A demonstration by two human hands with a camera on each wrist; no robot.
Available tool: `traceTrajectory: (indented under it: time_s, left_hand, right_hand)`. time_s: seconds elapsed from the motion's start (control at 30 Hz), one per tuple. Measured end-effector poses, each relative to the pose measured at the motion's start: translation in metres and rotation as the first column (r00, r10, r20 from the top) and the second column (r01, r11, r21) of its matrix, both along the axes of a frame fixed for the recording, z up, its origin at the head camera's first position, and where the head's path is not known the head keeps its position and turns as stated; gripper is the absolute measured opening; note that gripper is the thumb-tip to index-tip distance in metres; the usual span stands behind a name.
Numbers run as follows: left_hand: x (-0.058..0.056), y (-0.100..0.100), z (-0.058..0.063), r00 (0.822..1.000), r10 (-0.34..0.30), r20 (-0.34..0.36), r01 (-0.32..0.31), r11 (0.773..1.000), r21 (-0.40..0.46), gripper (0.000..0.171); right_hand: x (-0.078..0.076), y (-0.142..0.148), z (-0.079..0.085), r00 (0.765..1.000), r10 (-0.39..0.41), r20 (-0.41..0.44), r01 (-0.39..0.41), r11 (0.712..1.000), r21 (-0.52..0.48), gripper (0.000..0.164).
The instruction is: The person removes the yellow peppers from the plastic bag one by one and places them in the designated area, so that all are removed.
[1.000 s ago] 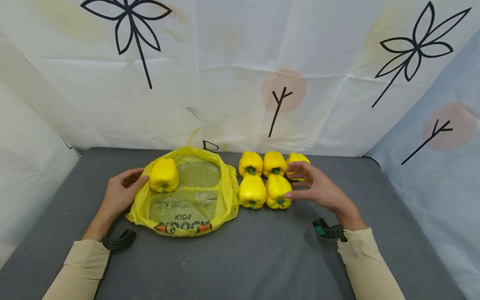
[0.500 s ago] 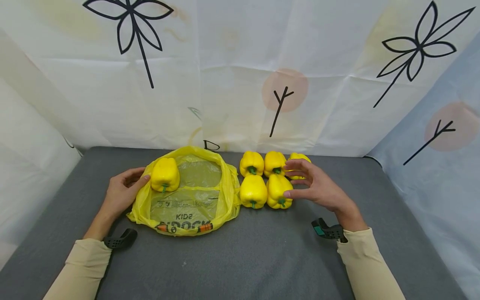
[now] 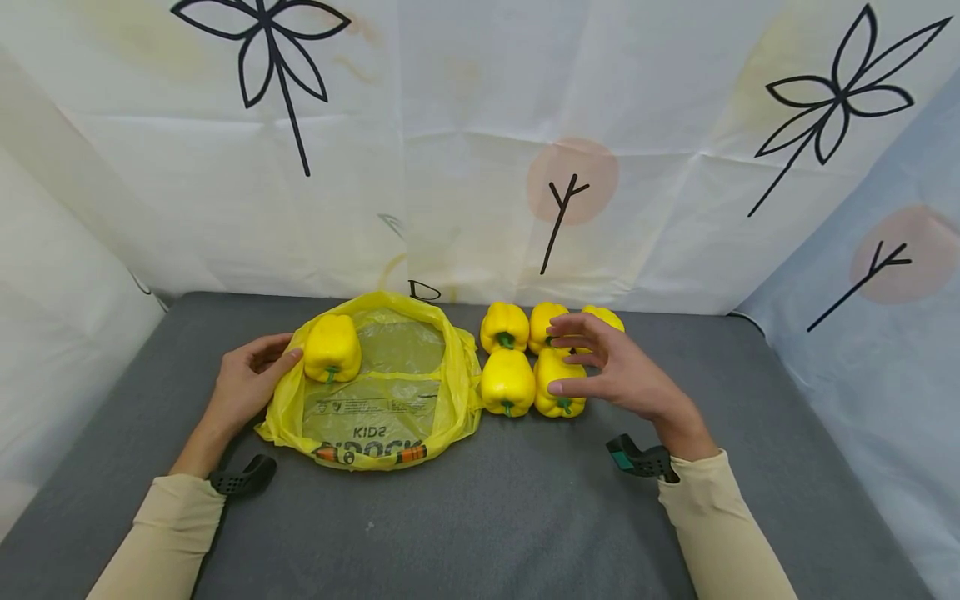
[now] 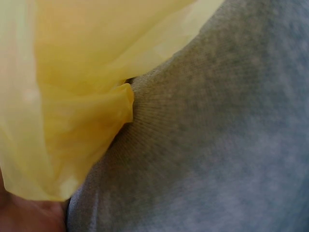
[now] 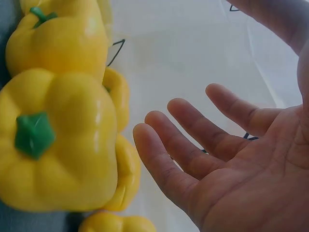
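Observation:
A yellow plastic bag [image 3: 457, 392] lies on the grey table with its mouth spread wide, printed lettering showing on its inner side. Inside it at the left sits one yellow bell pepper [image 3: 332, 348]. My left hand [image 3: 243, 383] grips the bag's left rim, thumb on the near side; in the left wrist view the plastic [image 4: 82, 121] covers most of that hand. Over the group of yellow peppers right of the bag, my right hand [image 3: 622, 367] hovers with fingers spread, holding nothing. The nearest pepper [image 5: 63, 145] is beside its fingertips in the right wrist view.
Several yellow bell peppers [image 3: 507, 383] stand close together in two rows, right against the bag's right side. A white patterned cloth [image 3: 465, 167] hangs behind the table's [image 3: 480, 525] back edge. Dark bands [image 3: 243, 477] circle both wrists.
My right hand has shifted slightly left over the peppers. My left hand stays at the bag's rim, and the pepper in the bag has not moved.

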State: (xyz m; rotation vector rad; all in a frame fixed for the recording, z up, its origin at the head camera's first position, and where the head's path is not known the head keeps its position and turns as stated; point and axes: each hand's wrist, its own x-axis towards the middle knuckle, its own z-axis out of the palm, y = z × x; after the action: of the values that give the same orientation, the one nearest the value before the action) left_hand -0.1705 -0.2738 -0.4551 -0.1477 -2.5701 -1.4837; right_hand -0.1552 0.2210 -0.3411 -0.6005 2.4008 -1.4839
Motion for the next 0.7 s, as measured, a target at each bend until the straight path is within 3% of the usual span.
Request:
traceTrajectory:
  time_s: [0.7]
  left_hand:
    - [0.0,0.0,0.0,1.0,0.002,-0.007,-0.002,1.0,-0.013,0.048]
  right_hand:
    - [-0.002,-0.036,0.015,0.992,0.118,-0.049,-0.123,0.985,-0.12,0.075]
